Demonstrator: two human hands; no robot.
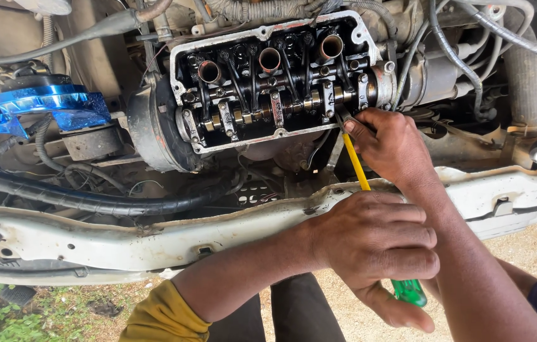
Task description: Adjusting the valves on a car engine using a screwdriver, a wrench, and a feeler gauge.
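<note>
Head view. An open engine top (pixel 274 82) sits in the engine bay, its cover off, showing oily black rocker arms, springs and three round tubes in a row. Its pale metal rim is scuffed and greasy.

A screwdriver (pixel 358 170) with a yellow shaft and a green handle runs from the lower right edge of the engine top down across the white front rail (pixel 154 237). The left hand (pixel 373 244) is clenched around the handle, with the green end showing below the palm. The right hand (pixel 387 145) pinches the shaft near its tip, fingers closed on it, right at the rim of the engine top.

Around the work: a thick black hose (pixel 91 199) lies along the rail's upper edge on the left, a round rusty housing (pixel 154 130) adjoins the engine top's left edge, and a shiny blue part (pixel 47 104) stands further left. Grey hoses and wires (pixel 471 50) crowd the upper right corner. The rail is chipped and rust-stained. Sandy ground (pixel 534 247) shows below it; the bay around the tip is tight.
</note>
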